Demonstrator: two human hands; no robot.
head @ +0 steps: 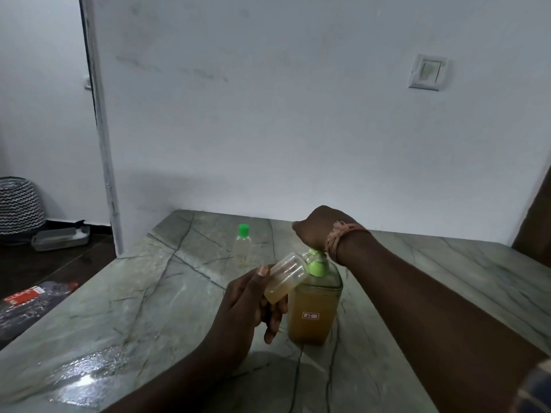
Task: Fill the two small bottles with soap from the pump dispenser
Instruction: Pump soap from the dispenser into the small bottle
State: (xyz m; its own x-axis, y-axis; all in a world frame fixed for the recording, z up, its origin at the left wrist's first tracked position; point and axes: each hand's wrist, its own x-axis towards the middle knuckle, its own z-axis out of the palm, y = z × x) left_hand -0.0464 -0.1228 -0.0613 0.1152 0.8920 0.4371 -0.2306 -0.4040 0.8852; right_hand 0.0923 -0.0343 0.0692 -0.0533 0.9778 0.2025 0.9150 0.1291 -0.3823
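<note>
While the right hand (pixel 313 231), fingers curled, presses the pump dispenser (pixel 316 305), the left hand (pixel 250 311) grips a tilted, uncapped small bottle (pixel 286 277) at its nozzle.

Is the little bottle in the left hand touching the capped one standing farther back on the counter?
Apart. The head view shows bare counter between the tilted small bottle in the left hand and the capped bottle.

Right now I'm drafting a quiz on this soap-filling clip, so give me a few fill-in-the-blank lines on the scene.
1. The left hand holds the uncapped small bottle tilted toward the ____ of the pump dispenser.
2. The right hand rests on the dispenser's ____.
3. The capped small bottle standing on the table has a ____ cap.

Missing: nozzle; pump head; green
</note>
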